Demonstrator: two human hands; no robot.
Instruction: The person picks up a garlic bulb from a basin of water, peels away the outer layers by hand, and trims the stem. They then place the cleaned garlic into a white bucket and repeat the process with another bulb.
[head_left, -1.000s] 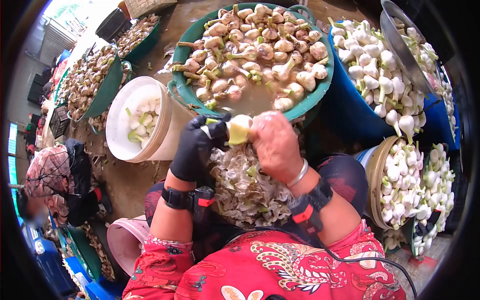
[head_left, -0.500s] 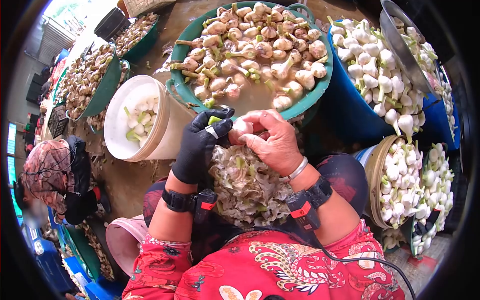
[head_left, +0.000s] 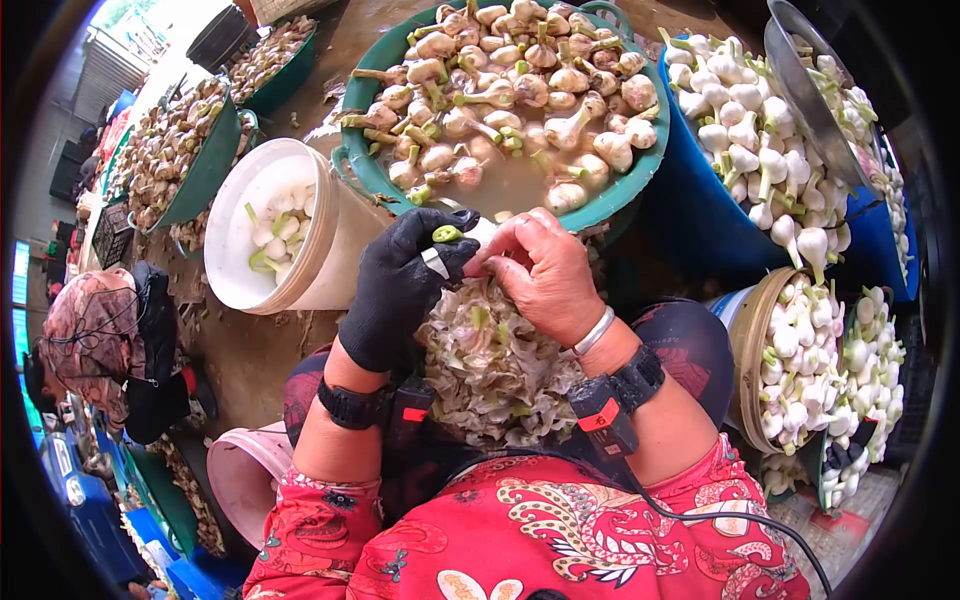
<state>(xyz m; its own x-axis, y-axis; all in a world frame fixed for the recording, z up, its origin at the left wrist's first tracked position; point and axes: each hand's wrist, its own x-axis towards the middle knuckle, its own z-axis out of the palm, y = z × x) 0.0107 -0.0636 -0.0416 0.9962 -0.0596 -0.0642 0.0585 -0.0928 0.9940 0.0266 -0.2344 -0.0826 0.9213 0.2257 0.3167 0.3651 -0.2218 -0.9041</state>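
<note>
My left hand [head_left: 395,285], in a black glove with a pale band around one finger, is closed on a garlic bulb [head_left: 482,234]. The bulb's cut green stem [head_left: 446,233] pokes out between the gloved fingers. On the bulb's other side, the bare fingers of my right hand [head_left: 548,275] pinch at its skin, covering much of it. Beneath both hands, between my knees, lies a heap of papery garlic skins [head_left: 500,365]. Just beyond them a green tub [head_left: 655,165] holds unpeeled garlic bulbs [head_left: 500,95] in cloudy water.
A white bucket [head_left: 335,235] with some peeled garlic stands at left. To the right are a blue tub [head_left: 690,190] and another bucket [head_left: 748,370], both full of white bulbs. A metal basin [head_left: 815,90] leans there. Another person [head_left: 105,340] is at far left, near more garlic tubs.
Both hands have shifted slightly, and the bulb has turned so that the cut end of its green stem faces up. My right fingers have drawn closer together on the bulb.
</note>
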